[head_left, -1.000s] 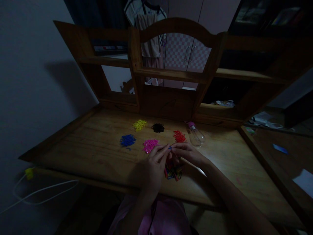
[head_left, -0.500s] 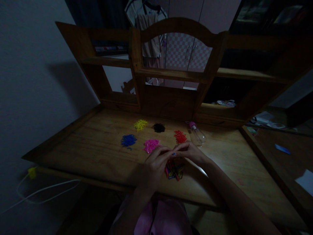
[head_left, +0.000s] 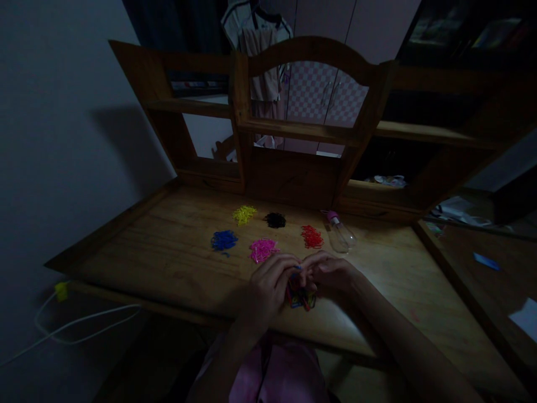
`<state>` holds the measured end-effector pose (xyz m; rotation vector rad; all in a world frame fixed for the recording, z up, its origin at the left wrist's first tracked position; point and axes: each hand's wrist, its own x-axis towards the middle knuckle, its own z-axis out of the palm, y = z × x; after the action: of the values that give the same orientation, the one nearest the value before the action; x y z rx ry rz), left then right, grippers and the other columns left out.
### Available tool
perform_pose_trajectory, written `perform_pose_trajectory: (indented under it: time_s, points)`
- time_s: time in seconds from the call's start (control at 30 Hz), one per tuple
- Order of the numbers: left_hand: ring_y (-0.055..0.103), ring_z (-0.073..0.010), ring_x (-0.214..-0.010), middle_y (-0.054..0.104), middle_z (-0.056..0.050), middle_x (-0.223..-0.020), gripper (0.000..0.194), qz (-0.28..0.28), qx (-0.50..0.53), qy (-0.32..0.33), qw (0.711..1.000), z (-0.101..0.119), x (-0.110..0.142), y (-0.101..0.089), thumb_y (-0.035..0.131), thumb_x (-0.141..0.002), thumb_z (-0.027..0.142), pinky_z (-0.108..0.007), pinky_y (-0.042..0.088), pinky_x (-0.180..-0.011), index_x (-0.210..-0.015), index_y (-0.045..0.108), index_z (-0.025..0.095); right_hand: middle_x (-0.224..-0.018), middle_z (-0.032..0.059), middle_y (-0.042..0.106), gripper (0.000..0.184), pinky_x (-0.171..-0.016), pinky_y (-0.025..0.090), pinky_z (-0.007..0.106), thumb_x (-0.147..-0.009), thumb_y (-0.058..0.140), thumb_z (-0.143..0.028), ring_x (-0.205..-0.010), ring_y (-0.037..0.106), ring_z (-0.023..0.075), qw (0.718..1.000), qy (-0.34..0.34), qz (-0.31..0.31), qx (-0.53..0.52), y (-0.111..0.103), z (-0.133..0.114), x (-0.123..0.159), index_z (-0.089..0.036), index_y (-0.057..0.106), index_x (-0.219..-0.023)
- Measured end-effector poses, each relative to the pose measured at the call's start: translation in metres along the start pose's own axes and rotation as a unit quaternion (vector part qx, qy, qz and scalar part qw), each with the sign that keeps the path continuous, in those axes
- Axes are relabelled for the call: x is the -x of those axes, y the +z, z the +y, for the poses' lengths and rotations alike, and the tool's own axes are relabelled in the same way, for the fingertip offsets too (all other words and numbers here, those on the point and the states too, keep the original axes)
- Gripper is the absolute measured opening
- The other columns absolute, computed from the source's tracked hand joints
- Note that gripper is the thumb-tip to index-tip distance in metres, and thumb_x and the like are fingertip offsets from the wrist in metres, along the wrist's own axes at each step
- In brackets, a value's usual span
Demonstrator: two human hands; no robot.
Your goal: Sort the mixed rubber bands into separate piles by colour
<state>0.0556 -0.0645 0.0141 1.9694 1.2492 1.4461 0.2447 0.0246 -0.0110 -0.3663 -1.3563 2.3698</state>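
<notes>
My left hand (head_left: 268,282) is closed, pinching a small blue clip (head_left: 297,267) at its fingertips. Close to its right, my right hand (head_left: 331,271) has its fingers bent and somewhat apart, with nothing visible in them. Below both hands lies a mixed pile of coloured clips (head_left: 302,302), partly covered by the fingers. Just beyond them, a pink heap (head_left: 263,250) and a red heap (head_left: 312,237) of the same small pieces rest on the wooden desk (head_left: 168,252). Dim light hides the clips' exact shape.
Farther back sit a yellow heap (head_left: 244,215) and a black heap (head_left: 275,220), with a blue heap (head_left: 224,240) at left. A clear bulb-shaped bottle (head_left: 344,238) with a pink cap lies at right. A wooden shelf unit (head_left: 293,179) lines the desk's back.
My right hand's fingers have come away from the blue clip and spread slightly, while my left hand keeps it. The whole view has shifted a little.
</notes>
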Motion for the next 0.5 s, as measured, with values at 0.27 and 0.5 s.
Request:
perform_pose_trajectory:
  time_s: [0.27,0.5]
  points:
    - [0.067,-0.0181,-0.083,0.071,-0.003,-0.091,0.017,0.108,-0.014,-0.161,0.981,-0.04,0.0,-0.022,0.054,-0.09,0.032,-0.028,0.053,-0.077,-0.097,0.065,0.021,-0.058,-0.0014,0.053,0.016,-0.054,0.042,0.023,-0.083,0.059,-0.024,-0.048,0.043,0.0082,0.954,-0.161,0.225,-0.114,-0.019,-0.017,-0.001,-0.016,0.061,-0.069]
    - [0.064,-0.0219,-0.086,0.065,-0.008,-0.099,0.028,0.161,-0.269,-0.167,0.935,-0.112,-0.012,-0.097,0.048,-0.091,0.037,-0.035,0.052,-0.08,-0.099,0.068,0.018,-0.055,-0.0035,0.043,0.018,-0.049,0.038,0.021,-0.086,0.055,-0.026,-0.048,0.039,0.0077,0.931,-0.21,0.267,-0.136,-0.023,-0.019,-0.004,-0.015,0.06,-0.072]
